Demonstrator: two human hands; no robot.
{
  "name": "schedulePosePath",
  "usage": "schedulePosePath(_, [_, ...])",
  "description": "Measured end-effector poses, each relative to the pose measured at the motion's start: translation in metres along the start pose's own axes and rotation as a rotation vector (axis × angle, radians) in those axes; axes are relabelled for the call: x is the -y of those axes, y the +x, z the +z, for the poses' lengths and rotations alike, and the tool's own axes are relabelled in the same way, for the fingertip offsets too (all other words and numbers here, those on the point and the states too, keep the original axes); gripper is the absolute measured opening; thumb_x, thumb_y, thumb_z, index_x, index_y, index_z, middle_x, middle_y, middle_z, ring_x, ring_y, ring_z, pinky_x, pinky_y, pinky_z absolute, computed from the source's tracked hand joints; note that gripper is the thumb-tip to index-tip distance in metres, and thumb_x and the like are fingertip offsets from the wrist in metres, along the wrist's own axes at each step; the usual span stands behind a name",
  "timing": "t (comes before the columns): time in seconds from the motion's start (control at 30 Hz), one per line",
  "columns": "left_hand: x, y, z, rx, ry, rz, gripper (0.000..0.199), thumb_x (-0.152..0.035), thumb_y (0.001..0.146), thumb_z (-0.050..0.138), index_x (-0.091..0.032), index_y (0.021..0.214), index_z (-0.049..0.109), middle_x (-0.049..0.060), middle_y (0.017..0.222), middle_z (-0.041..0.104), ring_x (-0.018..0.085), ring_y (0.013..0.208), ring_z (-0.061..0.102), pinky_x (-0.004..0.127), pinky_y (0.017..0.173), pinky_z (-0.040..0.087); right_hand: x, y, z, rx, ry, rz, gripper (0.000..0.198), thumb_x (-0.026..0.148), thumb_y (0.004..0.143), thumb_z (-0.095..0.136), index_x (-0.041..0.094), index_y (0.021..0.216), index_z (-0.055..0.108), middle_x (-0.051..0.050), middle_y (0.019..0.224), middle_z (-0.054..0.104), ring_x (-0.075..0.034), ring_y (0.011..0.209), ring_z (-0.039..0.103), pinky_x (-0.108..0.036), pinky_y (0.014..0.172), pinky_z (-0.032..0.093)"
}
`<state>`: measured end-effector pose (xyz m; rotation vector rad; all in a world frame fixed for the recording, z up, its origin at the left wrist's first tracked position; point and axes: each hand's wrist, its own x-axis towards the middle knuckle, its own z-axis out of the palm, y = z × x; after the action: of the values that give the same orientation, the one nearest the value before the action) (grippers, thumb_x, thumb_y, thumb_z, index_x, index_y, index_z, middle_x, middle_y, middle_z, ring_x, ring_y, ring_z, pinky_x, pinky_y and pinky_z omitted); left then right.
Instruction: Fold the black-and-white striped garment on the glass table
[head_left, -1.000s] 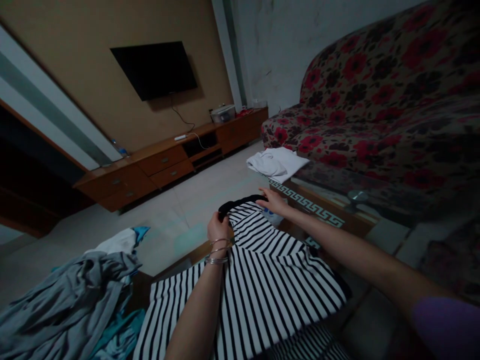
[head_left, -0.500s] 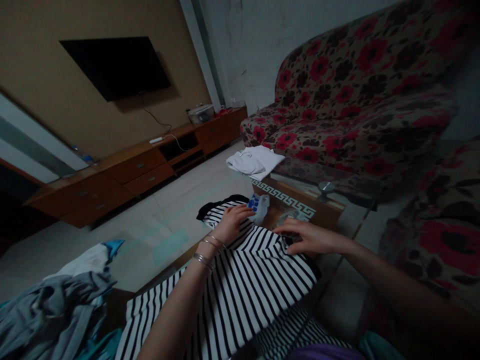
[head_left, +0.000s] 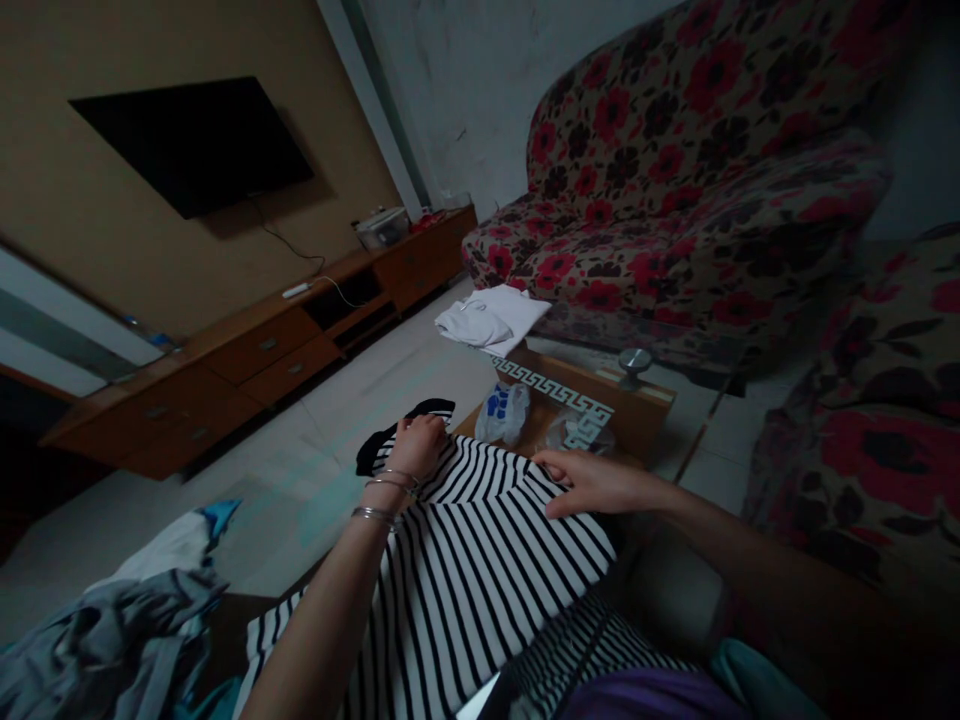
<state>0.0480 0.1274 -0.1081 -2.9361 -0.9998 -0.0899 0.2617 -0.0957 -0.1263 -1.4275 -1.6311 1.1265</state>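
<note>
Your striped shirt (head_left: 480,560) lies spread over the glass table (head_left: 645,400) right in front of you, a grey heap of clothes (head_left: 105,640) at its left. Your left hand (head_left: 417,446) is closed on the shirt's black collar (head_left: 405,425) at its far edge, and your right hand (head_left: 592,482) rests flat and open on the stripes; beyond them sit a plastic bag (head_left: 502,412) and a folded white garment (head_left: 491,318)

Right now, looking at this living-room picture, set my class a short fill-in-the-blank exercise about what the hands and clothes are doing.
1. Both hands rest on a black-and-white ____ garment.
2. The left hand grips it near its ____ collar.
3. The right hand lies ____ on the fabric.
4. The folded white cloth sits beside the ____ sofa.

Missing words: striped; black; flat; floral
</note>
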Motion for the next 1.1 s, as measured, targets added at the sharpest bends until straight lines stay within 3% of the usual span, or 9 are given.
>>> schedulePosePath(0.07, [0.001, -0.001, 0.008, 0.002, 0.04, 0.002, 0.019, -0.015, 0.085, 0.044, -0.017, 0.085, 0.063, 0.011, 0.101, 0.064, 0.024, 0.094, 0.056, 0.039, 0.089, 0.035, 0.005, -0.003, -0.005, 0.025, -0.044, -0.002, 0.044, 0.017, 0.069, 0.071, 0.018, 0.111, 0.056, -0.001, 0.088, 0.062, -0.015, 0.079, 0.056, -0.024, 0.066, 0.041])
schedulePosePath(0.23, [0.005, -0.004, 0.022, -0.059, 0.095, -0.01, 0.021, -0.017, 0.089, 0.04, -0.017, 0.091, 0.061, 0.011, 0.103, 0.062, 0.024, 0.096, 0.057, 0.038, 0.087, 0.038, 0.024, 0.001, -0.003, -0.095, -0.104, -0.102, 0.009, 0.017, 0.082, 0.058, 0.015, 0.09, 0.062, -0.002, 0.086, 0.064, -0.014, 0.081, 0.058, -0.024, 0.073, 0.042])
schedulePosePath(0.4, [0.003, -0.011, 0.012, -0.124, 0.025, -0.054, 0.029, -0.007, 0.083, 0.038, -0.017, 0.099, 0.061, 0.012, 0.113, 0.062, 0.027, 0.11, 0.053, 0.043, 0.093, 0.037, 0.007, 0.014, 0.008, -0.258, -0.246, -0.064, 0.019, 0.023, 0.091, 0.05, 0.016, 0.101, 0.064, -0.006, 0.096, 0.068, -0.018, 0.09, 0.062, -0.03, 0.081, 0.044])
schedulePosePath(0.5, [-0.023, -0.016, -0.006, -0.127, -0.161, 0.113, 0.054, 0.002, 0.071, 0.038, -0.018, 0.119, 0.053, 0.01, 0.135, 0.051, 0.024, 0.129, 0.04, 0.045, 0.103, 0.031, -0.007, 0.015, 0.013, -0.265, -0.316, -0.002, 0.025, 0.026, 0.086, 0.058, 0.015, 0.108, 0.063, -0.01, 0.103, 0.068, -0.023, 0.095, 0.062, -0.034, 0.084, 0.044])
schedulePosePath(0.6, [-0.062, -0.018, -0.029, 0.016, -0.357, 0.383, 0.064, -0.003, 0.072, 0.05, -0.02, 0.133, 0.043, 0.009, 0.141, 0.047, 0.022, 0.133, 0.037, 0.042, 0.107, 0.027, -0.008, 0.009, 0.017, -0.255, -0.236, -0.057, 0.033, 0.025, 0.08, 0.065, 0.016, 0.111, 0.061, -0.009, 0.109, 0.067, -0.023, 0.099, 0.061, -0.035, 0.087, 0.045])
schedulePosePath(0.77, [-0.097, -0.023, -0.055, 0.245, -0.341, 0.544, 0.02, -0.025, 0.079, 0.066, -0.022, 0.099, 0.065, 0.003, 0.099, 0.065, 0.021, 0.102, 0.054, 0.04, 0.098, 0.029, 0.005, -0.021, 0.013, -0.17, 0.0, -0.089, 0.049, 0.026, 0.074, 0.072, 0.02, 0.12, 0.056, -0.006, 0.117, 0.062, -0.021, 0.107, 0.058, -0.032, 0.093, 0.044])
schedulePosePath(0.9, [-0.093, -0.035, -0.062, 0.246, -0.306, 0.572, 0.008, -0.019, 0.081, 0.063, -0.021, 0.089, 0.066, 0.002, 0.094, 0.063, 0.019, 0.099, 0.052, 0.036, 0.091, 0.029, 0.004, -0.049, 0.005, -0.048, 0.052, 0.044, 0.058, 0.027, 0.071, 0.075, 0.02, 0.124, 0.053, -0.005, 0.108, 0.063, -0.019, 0.097, 0.058, -0.03, 0.082, 0.046])
schedulePosePath(1.0, [-0.086, -0.042, -0.061, 0.255, -0.318, 0.582, 0.008, -0.016, 0.082, 0.062, -0.021, 0.087, 0.065, 0.001, 0.094, 0.063, 0.017, 0.099, 0.053, 0.036, 0.093, 0.028, 0.003, -0.061, 0.001, 0.041, -0.15, -0.008, 0.036, 0.029, 0.072, 0.075, 0.017, 0.103, 0.062, -0.005, 0.096, 0.062, -0.02, 0.091, 0.055, -0.032, 0.079, 0.044])
schedulePosePath(1.1, [-0.081, -0.043, -0.058, 0.326, -0.347, 0.596, 0.006, -0.015, 0.082, 0.061, -0.019, 0.084, 0.064, 0.0, 0.091, 0.065, 0.016, 0.096, 0.055, 0.036, 0.098, 0.027, 0.007, -0.063, 0.0, 0.078, -0.338, -0.183, 0.017, 0.029, 0.077, 0.071, 0.016, 0.077, 0.06, -0.006, 0.095, 0.059, -0.022, 0.096, 0.051, -0.035, 0.083, 0.04])
